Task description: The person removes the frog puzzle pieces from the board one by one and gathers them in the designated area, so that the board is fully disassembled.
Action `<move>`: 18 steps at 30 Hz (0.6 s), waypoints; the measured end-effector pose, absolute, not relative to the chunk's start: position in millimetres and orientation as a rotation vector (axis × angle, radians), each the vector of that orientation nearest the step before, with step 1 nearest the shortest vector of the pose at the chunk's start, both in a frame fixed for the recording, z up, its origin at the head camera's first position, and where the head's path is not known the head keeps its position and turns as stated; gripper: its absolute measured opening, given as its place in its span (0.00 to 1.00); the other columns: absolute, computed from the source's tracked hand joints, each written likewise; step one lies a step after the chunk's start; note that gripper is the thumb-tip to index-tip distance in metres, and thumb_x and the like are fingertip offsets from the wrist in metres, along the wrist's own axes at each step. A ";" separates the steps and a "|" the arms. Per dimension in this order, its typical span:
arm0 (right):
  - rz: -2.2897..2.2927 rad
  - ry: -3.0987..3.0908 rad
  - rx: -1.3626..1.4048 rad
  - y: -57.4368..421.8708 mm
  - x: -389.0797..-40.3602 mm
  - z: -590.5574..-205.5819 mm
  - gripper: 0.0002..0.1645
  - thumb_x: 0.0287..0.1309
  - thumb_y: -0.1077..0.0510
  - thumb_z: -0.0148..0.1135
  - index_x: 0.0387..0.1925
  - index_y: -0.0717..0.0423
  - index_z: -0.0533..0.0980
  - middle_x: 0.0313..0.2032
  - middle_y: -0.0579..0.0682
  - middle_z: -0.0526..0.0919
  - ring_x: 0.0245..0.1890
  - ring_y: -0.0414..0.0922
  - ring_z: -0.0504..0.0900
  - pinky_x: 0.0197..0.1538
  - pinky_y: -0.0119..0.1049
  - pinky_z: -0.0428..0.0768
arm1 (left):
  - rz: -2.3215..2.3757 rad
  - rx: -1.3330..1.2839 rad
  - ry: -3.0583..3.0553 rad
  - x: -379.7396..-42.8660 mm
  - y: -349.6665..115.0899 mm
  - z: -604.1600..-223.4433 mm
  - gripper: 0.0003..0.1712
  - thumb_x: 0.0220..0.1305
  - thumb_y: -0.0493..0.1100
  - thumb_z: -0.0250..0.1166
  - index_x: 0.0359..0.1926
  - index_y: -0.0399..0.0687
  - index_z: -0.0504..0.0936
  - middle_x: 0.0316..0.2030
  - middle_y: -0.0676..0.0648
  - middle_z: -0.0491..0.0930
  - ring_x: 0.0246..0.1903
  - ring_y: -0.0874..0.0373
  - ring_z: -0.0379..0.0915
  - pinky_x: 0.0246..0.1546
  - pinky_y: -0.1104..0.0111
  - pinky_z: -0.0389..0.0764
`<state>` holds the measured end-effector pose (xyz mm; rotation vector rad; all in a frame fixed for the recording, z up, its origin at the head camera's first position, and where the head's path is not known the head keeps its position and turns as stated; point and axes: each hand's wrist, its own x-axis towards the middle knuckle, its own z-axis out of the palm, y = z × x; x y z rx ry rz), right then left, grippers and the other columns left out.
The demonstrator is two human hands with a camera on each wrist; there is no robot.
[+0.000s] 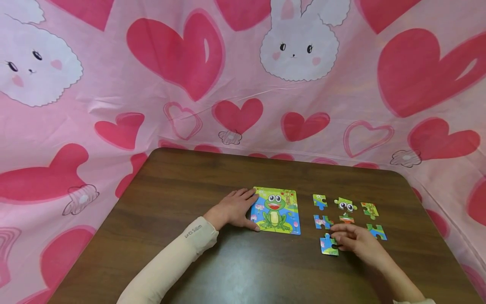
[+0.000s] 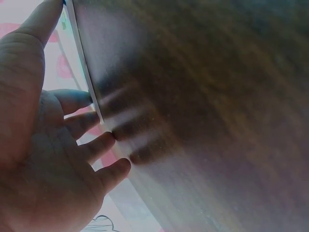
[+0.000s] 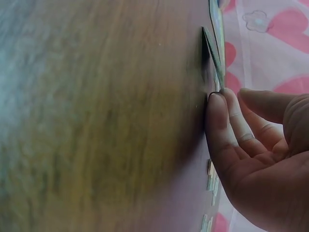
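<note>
A square puzzle board (image 1: 275, 211) with a frog picture lies mid-table. My left hand (image 1: 237, 209) rests at its left side, fingers spread along the upper left corner and thumb by the lower left one. In the left wrist view, the fingertips (image 2: 124, 166) reach down to the tabletop. My right hand (image 1: 355, 242) holds a blue and green puzzle piece (image 1: 328, 245) by its right edge. That piece (image 3: 212, 55) is tilted in the right wrist view, its raised edge at the fingertips. A pink-flower piece (image 1: 321, 221) lies just beyond those fingers.
Several loose pieces lie around the right hand: a corner piece (image 1: 320, 201), a frog-eyes piece (image 1: 345, 205), a tree piece (image 1: 369, 209), a mouth piece (image 1: 346, 218) and a blue-green piece (image 1: 376, 232). A pink heart-print cloth (image 1: 235, 84) hangs behind the brown table (image 1: 212, 173).
</note>
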<state>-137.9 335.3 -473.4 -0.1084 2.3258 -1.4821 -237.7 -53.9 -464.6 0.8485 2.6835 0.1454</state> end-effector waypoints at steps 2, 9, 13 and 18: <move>-1.468 2.344 -0.113 335.1 -137.6 -473.2 0.25 0.72 0.62 0.57 0.61 0.79 0.69 0.52 0.68 0.83 0.41 0.30 0.84 0.41 0.35 0.85 | 0.151 0.849 2.682 -237.6 -53.9 -464.5 0.63 0.52 0.77 0.67 0.80 0.57 0.53 0.81 0.51 0.49 0.79 0.50 0.46 0.78 0.52 0.52; -1.430 2.372 -0.055 333.7 -137.4 -470.2 0.24 0.71 0.61 0.58 0.60 0.76 0.71 0.50 0.64 0.85 0.40 0.33 0.84 0.41 0.35 0.85 | 0.148 0.848 2.689 -238.4 -53.9 -464.1 0.63 0.52 0.77 0.67 0.80 0.57 0.53 0.81 0.51 0.49 0.79 0.50 0.46 0.78 0.52 0.52; -1.409 2.393 -0.058 333.6 -138.1 -468.7 0.24 0.73 0.60 0.57 0.61 0.75 0.71 0.50 0.64 0.85 0.40 0.34 0.84 0.41 0.35 0.85 | 0.142 0.854 2.697 -238.7 -54.1 -464.5 0.63 0.51 0.78 0.67 0.80 0.57 0.55 0.81 0.51 0.50 0.79 0.50 0.47 0.78 0.52 0.53; -1.405 2.431 -0.041 328.3 -142.8 -466.0 0.23 0.74 0.58 0.56 0.61 0.72 0.72 0.49 0.62 0.86 0.41 0.38 0.86 0.43 0.34 0.85 | 0.159 0.855 2.690 -238.1 -54.3 -463.8 0.63 0.51 0.78 0.67 0.80 0.56 0.55 0.81 0.51 0.50 0.79 0.50 0.47 0.78 0.52 0.52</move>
